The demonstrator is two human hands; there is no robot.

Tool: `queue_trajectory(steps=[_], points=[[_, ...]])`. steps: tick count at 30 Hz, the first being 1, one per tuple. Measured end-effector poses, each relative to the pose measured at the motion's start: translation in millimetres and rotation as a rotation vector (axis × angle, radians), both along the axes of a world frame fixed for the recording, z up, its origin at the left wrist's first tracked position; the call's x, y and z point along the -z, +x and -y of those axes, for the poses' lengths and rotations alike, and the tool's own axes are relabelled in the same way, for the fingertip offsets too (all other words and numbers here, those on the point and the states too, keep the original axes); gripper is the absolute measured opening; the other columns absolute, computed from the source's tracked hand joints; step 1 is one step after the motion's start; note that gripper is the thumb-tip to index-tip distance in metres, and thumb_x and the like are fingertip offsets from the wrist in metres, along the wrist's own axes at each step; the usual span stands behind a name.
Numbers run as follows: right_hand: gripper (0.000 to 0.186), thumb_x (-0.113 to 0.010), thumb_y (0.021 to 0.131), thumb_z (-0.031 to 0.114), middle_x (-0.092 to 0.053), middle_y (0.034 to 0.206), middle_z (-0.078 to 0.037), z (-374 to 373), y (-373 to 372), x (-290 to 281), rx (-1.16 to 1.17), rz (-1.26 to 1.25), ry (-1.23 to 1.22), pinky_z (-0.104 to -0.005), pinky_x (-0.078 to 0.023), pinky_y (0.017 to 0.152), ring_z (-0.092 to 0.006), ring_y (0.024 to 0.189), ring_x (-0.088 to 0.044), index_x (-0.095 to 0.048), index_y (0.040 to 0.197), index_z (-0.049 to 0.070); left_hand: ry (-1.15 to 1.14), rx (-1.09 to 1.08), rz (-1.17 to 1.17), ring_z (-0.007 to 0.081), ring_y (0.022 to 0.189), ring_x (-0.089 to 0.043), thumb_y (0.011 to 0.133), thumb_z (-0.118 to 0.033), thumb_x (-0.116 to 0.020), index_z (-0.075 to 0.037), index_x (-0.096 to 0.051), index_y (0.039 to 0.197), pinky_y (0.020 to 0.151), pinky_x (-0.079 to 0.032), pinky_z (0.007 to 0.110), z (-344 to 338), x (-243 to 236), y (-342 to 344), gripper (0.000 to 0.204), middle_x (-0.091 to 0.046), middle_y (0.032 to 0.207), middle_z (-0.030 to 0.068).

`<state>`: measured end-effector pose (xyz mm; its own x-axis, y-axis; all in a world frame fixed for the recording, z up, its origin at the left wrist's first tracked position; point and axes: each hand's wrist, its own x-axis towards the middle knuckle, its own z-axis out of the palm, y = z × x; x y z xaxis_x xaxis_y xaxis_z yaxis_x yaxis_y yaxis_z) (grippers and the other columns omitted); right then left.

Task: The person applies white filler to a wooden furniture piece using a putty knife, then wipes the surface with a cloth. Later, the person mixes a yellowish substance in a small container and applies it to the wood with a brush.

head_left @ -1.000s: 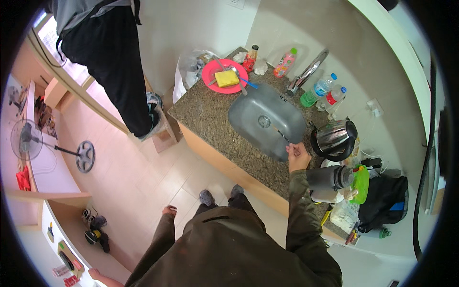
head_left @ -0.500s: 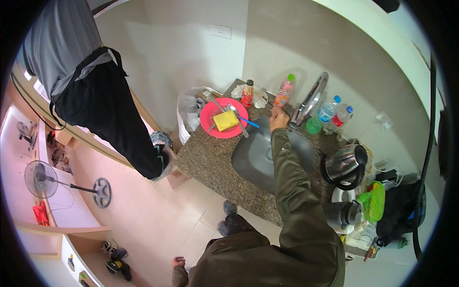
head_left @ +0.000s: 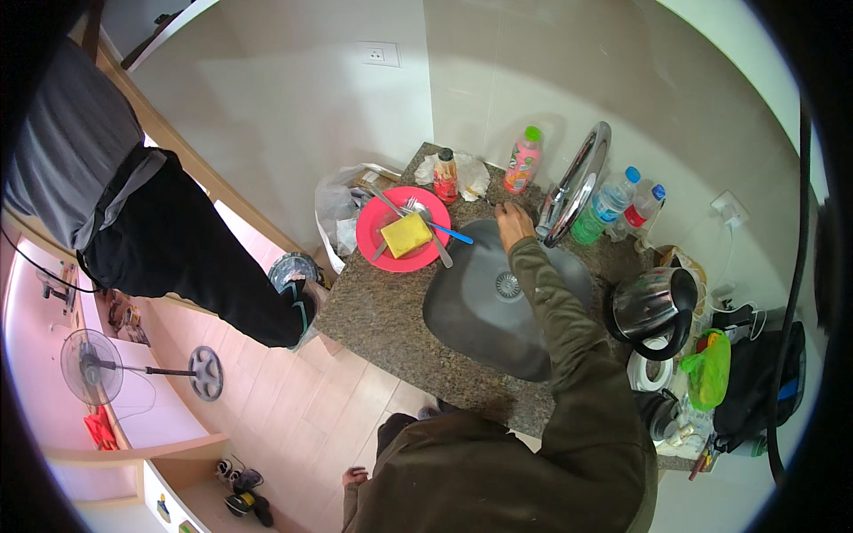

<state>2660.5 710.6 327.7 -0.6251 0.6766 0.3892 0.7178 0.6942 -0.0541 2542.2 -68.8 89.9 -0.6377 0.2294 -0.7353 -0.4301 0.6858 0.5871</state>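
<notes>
My right hand (head_left: 514, 220) reaches over the back of the grey sink (head_left: 471, 320), its bent fingers closed at the back rim on something thin and too small to make out. The chrome tap (head_left: 577, 178) is just right of it. To its left lies a red plate (head_left: 373, 226) holding a yellow sponge (head_left: 407, 233) and several utensils (head_left: 453, 235). A pink bottle with green cap (head_left: 524, 164) and a red-labelled bottle (head_left: 445, 178) stand behind. Low at my side hangs my left hand (head_left: 354, 475), loosely bent, nothing visible in it.
Plastic bottles (head_left: 613, 204) and a steel kettle (head_left: 644, 302) crowd the counter (head_left: 373, 320) beside a green bag (head_left: 709, 373) and black bag (head_left: 760, 391). Another person's dark-clad leg (head_left: 213, 266) is at the left, near a standing fan (head_left: 93, 364).
My right hand moved from the sink's right end, where it held a thin object, to the back rim near the pink bottle, then dipped slightly. The view has shifted.
</notes>
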Motion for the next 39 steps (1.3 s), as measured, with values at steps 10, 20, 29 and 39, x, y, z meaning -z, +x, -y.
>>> queue_trajectory(steps=[10,20,29,39], points=[[0.049,-0.068,0.066,-0.004,-0.066,0.09,-0.022,-23.7,-4.8,-19.8,0.126,-0.499,-0.146,-0.0459,-0.053,0.077,-0.0388,0.09,-0.065,-0.066,0.114,0.007,-0.139,0.101,-0.153,0.0173,0.074,-0.07,0.064,0.006,-0.052,-0.003,-0.069,0.091,0.065,-0.054,0.028,-62.8,-24.1,-46.4,0.033,-0.073,0.082,0.0102],[0.03,-0.061,0.079,0.003,-0.064,0.101,-0.022,-11.0,-15.8,-26.3,0.176,-0.154,-0.272,-0.0488,-0.052,0.079,-0.0398,0.093,-0.064,-0.069,0.107,0.009,-0.285,0.17,-0.008,0.0186,0.076,-0.07,0.071,-0.003,-0.074,-0.001,-0.069,0.095,0.068,-0.057,0.032,4.6,-41.2,-1.3,0.024,-0.073,0.087,0.0126],[0.026,-0.056,0.082,0.005,-0.063,0.097,-0.02,-18.1,-10.5,-46.1,0.099,-0.066,-0.048,-0.0481,-0.053,0.076,-0.0384,0.088,-0.065,-0.069,0.104,0.007,-0.139,0.097,-0.063,0.0191,0.076,-0.07,0.07,0.004,-0.06,0.0,-0.068,0.093,0.064,-0.056,0.031,-29.9,-30.5,-4.7,0.025,-0.072,0.084,0.013],[0.021,-0.056,0.08,0.003,-0.06,0.099,-0.017,-40.2,-19.1,-43.4,-0.032,-0.137,-0.004,-0.0446,-0.053,0.08,-0.0354,0.097,-0.063,-0.066,0.098,0.003,-0.121,0.041,-0.049,0.0167,0.068,-0.068,0.067,0.005,-0.057,-0.002,-0.071,0.095,0.057,-0.053,0.028,-32.7,-42.3,-3.3,0.032,-0.072,0.08,0.0118]])
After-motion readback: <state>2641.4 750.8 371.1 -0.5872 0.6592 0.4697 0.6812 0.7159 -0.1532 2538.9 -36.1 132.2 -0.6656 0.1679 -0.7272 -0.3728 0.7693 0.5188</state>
